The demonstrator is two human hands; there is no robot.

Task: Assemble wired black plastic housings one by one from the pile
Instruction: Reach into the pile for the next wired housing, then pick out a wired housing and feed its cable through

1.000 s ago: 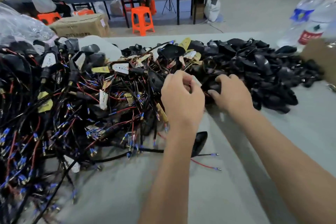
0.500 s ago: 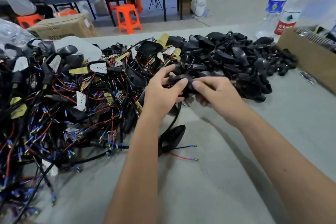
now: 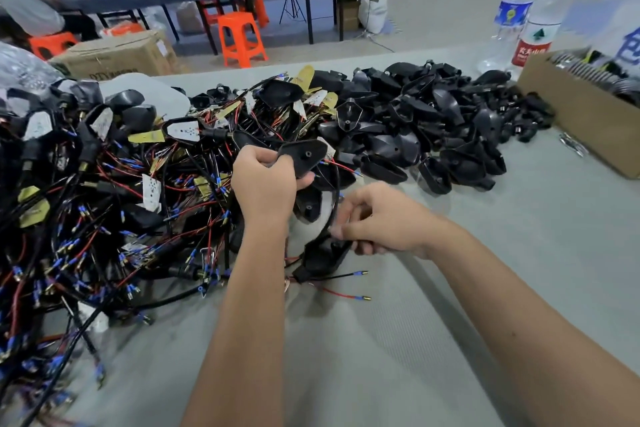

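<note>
Left hand [image 3: 265,184] is gripping a black housing [image 3: 304,155] just above the wire pile [image 3: 104,201], right hand [image 3: 377,218] is pinching its cable [image 3: 335,198]; loose wires risk snagging neighbours.

Black throughout: glossy black housing [image 3: 304,157] in the left hand [image 3: 264,189], another black housing [image 3: 323,257] under the right hand [image 3: 379,218], matte-to-shiny black across the heap of loose shells [image 3: 450,121]. Black cables threaded with red wires and blue-sleeved, brass-tipped terminals all over the wired pile [image 3: 104,191], flecked with white dotted boards and mustard-yellow tags. Pale grey-green on the desk [image 3: 519,253], plain brown on the cardboard box [image 3: 581,121], bright orange on the stool [image 3: 240,40], red cap and red label on one clear bottle [image 3: 540,21], blue label on the other bottle [image 3: 512,10].
</note>
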